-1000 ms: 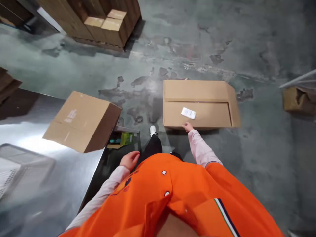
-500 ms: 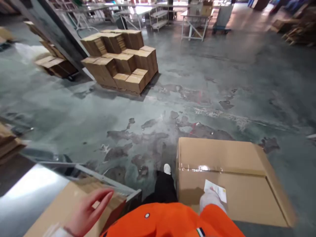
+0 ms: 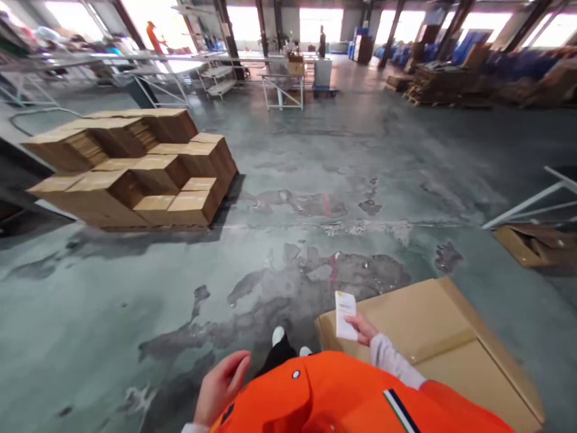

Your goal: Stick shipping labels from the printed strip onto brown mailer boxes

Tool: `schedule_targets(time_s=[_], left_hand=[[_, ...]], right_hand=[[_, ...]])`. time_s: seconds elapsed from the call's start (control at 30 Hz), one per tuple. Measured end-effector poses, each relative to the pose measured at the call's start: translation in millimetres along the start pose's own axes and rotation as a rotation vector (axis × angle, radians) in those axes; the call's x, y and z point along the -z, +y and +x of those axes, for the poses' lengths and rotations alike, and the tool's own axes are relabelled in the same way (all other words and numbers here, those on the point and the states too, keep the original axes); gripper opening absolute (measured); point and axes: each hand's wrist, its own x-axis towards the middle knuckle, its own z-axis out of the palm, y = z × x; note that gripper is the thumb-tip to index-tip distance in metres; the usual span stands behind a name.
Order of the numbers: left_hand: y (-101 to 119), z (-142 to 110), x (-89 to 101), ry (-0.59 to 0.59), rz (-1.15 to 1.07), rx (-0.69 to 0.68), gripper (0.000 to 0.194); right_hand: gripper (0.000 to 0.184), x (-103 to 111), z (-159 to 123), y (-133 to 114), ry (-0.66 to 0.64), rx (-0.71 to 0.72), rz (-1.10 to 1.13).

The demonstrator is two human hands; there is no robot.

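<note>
The right hand (image 3: pixel 363 329) grips a white card (image 3: pixel 345 314) near a large cardboard box (image 3: pixel 419 316); the left hand (image 3: pixel 220 386), loosely curled, is empty.

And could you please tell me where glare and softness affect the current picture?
Head view: bright rectangular windows blow out nearly white along the top; head view, lower: print on the white rectangular paper-like item in the right hand is too soft to read.
</note>
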Motion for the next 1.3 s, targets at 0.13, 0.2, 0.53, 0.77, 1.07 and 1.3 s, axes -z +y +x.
schedule_targets(time_s=[0.13, 0.2, 0.53, 0.77, 1.07, 1.3], left_hand=[[30, 111, -22.3, -0.224, -0.019, -0.186, 0.036], [56, 172, -30.8, -0.303, -0.032, -0.32, 0.033], [204, 353, -163.7, -0.992, -0.062, -0.809, 0.02], [310, 346, -312.5, -1.368, -0.264, -0.926, 0.019], [419, 340, -433.8, -1.73, -0.259, -0.67, 0.043], [486, 363, -549.3, -1.826, -0.009, -0.608, 0.045]], right_hand=[[0.044, -33, 82, -40, 0.021, 0.101, 0.176], [0.049, -50, 109, -54, -0.05, 0.154, 0.29], [0.055, -44, 135, -99, 0.256, 0.447, 0.69], [0.049, 45, 78, -130, 0.578, 0.809, 0.712], [0.048, 144, 19, -183, 0.859, 0.937, 0.827], [0.017, 227, -2, -215, 0.896, 0.966, 1.166]])
